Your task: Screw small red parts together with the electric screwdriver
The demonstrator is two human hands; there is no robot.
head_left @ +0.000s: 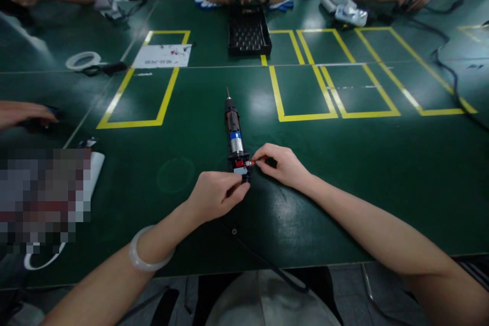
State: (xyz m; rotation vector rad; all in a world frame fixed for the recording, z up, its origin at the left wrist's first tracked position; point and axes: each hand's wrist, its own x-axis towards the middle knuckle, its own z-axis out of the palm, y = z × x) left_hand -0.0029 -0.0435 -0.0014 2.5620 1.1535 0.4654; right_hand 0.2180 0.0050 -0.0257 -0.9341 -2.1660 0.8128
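In the head view, your 2 hands meet at a slim tool point(236, 140), which lies on the green table point(344, 173) with its thin metal tip pointing away from you. Your left hand point(217, 196) grasps the tool's black rear end between thumb and curled fingers. Your right hand point(284, 165), just across from it, pinches a small orange piece point(252, 162) at the tool's side; it is too small to tell whether it is a wire or a connector.

Between your hands, the rear housing looks open, with a red part point(240, 163) showing beside the orange piece. The step in hand seems to be fine work on those inner parts. The next move calls for a steady left grip, so the body doesn't roll, and light, exact pressure from your right fingertips, so nothing thin gets strained.

A black cable point(263, 261) runs on the near side of your hands, so keep your wrists off it. Well beyond them, a black tray point(250, 53) stands in front of a co-worker.
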